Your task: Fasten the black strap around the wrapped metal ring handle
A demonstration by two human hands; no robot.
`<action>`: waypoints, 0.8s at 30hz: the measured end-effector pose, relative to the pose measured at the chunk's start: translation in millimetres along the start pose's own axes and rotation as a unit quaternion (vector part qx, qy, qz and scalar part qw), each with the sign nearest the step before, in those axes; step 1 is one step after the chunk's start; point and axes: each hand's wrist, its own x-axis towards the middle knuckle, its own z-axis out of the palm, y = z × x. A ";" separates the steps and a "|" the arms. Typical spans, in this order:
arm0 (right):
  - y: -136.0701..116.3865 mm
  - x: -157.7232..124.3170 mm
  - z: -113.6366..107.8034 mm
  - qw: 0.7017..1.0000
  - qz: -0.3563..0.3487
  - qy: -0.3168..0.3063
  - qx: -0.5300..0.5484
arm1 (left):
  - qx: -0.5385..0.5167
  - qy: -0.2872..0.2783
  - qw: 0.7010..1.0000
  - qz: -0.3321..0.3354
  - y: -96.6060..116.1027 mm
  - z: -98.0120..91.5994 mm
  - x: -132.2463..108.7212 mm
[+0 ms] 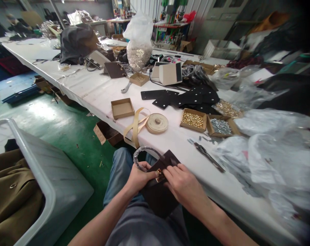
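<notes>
Two bare hands work at a dark brown leather bag panel (158,194) held over the person's lap, just off the edge of the white-covered worktop (93,99). The left hand (142,177) closes around a braided ring handle (142,153) and the panel's upper edge. The right hand (183,188) has its fingers (174,171) pinched closed at a small gold clasp (159,175), with no gap showing. With the panel hanging over the lap, a slipped pinch could send the clasp to the floor, and a hard squeeze could scuff the leather. Farther along the worktop sit a cardboard tray of gold studs (192,120) and, just beside it, a cardboard tray of silver washers (220,126). A shallow kraft box (122,108) stands nearer the worktop's edge. Both trays are open, so a caught sleeve could spill their small parts.
</notes>
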 end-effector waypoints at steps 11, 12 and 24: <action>-17.8 -26.5 42.3 0.977 0.095 0.130 0.143 | -0.044 0.020 0.998 -0.031 -3.9 2.6 -3.4; -21.4 -28.9 47.0 0.973 0.090 0.141 0.162 | -0.050 0.021 0.998 -0.031 -5.5 3.3 -3.2; -74.2 -42.5 58.2 0.965 0.151 0.156 0.144 | -0.105 0.030 0.993 -0.033 -5.2 16.1 -4.1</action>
